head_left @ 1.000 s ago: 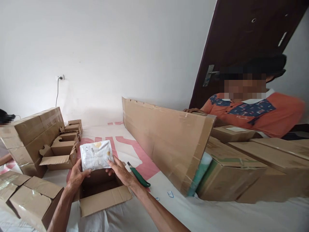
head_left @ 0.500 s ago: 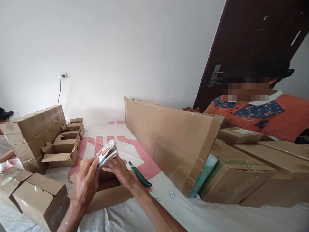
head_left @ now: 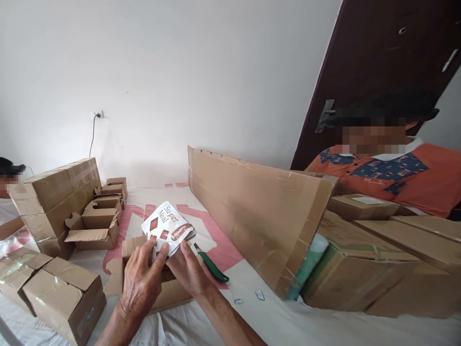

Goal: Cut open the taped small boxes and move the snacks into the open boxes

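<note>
Hands, left (head_left: 141, 281) and right (head_left: 189, 270), pinch pouch (head_left: 167, 228) lower edge above open box (head_left: 169, 288); cutter (head_left: 212, 265) just right.

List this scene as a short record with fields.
left hand: grips the pouch's lower edge
right hand: grips the same edge
pouch: white, held above the open box
open box: under both hands, flaps up
knife: green, on the sheet right of the hands
sealed boxes: bottom left
big carton: right, one flap raised
other person: orange shirt, behind the carton
</note>
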Motion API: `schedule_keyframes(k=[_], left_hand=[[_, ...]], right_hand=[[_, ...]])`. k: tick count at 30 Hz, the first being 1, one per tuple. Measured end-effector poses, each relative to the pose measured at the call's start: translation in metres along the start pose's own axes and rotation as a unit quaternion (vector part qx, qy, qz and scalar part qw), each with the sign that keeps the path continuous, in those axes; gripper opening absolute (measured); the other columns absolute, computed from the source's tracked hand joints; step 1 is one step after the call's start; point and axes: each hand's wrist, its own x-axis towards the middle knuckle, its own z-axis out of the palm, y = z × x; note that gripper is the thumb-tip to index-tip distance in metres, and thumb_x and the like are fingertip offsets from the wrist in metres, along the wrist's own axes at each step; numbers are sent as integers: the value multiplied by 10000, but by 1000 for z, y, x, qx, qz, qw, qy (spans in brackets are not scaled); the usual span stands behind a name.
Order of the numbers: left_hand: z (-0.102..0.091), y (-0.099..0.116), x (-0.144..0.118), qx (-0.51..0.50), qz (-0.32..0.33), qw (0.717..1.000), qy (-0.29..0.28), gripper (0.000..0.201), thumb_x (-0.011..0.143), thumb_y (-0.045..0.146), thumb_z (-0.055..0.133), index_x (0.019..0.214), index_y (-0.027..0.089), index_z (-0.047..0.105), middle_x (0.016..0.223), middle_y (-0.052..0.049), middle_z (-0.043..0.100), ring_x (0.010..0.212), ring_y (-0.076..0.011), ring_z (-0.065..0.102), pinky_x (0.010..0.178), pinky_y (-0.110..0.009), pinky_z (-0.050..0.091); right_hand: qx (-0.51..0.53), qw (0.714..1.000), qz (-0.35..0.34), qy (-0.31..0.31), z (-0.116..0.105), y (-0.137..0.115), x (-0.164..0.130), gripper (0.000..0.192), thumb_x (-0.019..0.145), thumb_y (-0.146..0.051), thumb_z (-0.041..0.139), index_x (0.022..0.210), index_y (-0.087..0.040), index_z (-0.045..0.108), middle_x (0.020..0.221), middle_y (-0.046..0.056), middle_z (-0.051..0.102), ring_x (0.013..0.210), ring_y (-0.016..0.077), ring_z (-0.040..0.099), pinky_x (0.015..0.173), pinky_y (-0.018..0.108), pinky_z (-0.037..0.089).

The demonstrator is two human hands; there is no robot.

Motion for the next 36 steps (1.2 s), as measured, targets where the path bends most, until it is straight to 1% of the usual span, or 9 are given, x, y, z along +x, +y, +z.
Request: schedule_keyframes(k=[6,9,12,15,18,21,25,29,36], left_hand=[[-8,5,8,-79,-10,994,-80,524,975,315,666,1497,294,618,1424,-173,627,1178,-353,656,956,-519,595],[-16,-11,13,-121,-134,983,-34,452,978,406,678,1415,290,680,1451,-157,608,1281,-359,623,1045,-534,564],[-22,-34,19,-188,-334,923,-18,659,895,566,735,1451,228,634,1443,-184,616,1261,-382,648,965,-515,599],[-23,-51,20,-336,-438,825,-122,764,802,649,791,1376,165,651,1209,-173,747,1028,-344,741,757,-408,623],[-18,-55,17,-423,-461,767,-141,658,741,631,854,1156,144,697,934,-104,777,821,-262,733,611,-299,566],[-10,-57,15,-421,-479,769,-43,663,636,582,933,1069,154,672,886,-57,755,749,-209,694,562,-258,543],[1,-64,16,-423,-496,758,28,713,615,557,951,1126,167,643,943,-41,762,804,-220,717,616,-280,590],[10,-73,7,-445,-501,742,18,743,630,570,947,1180,172,644,1029,-68,777,882,-258,745,696,-335,629],[11,-83,-8,-462,-512,724,-13,762,606,591,959,1202,202,686,1207,-121,768,1057,-313,724,718,-324,624]], right_hand=[[95,995,13,6,-17,3,9,874,831,-942,456,1376,-291,662,1391,127,710,1295,366,629,1052,522,544],[122,991,52,1,-32,11,10,867,784,-965,515,1316,-303,692,1313,124,748,1227,375,667,999,537,562],[134,987,93,-9,-44,18,10,878,775,-986,497,1315,-319,680,1217,114,772,1130,376,706,926,562,578],[122,985,114,-33,-46,20,15,867,795,-989,461,1269,-301,694,1111,111,783,1016,353,727,857,539,590],[83,989,114,-50,-46,16,25,806,848,-952,449,1114,-243,726,964,106,774,875,299,716,774,463,598],[35,995,75,-51,-49,13,36,734,892,-906,457,984,-222,706,877,76,739,743,226,667,682,382,590],[-62,995,50,-57,-57,17,43,628,936,-803,539,1152,-229,671,1038,77,734,905,229,708,680,337,613],[-160,986,45,-10,-63,32,45,566,907,-745,633,1139,-229,619,985,38,710,833,219,753,587,283,580],[-241,970,13,35,-58,40,40,404,999,-641,506,1005,-243,575,899,18,710,772,208,753,556,280,581]])
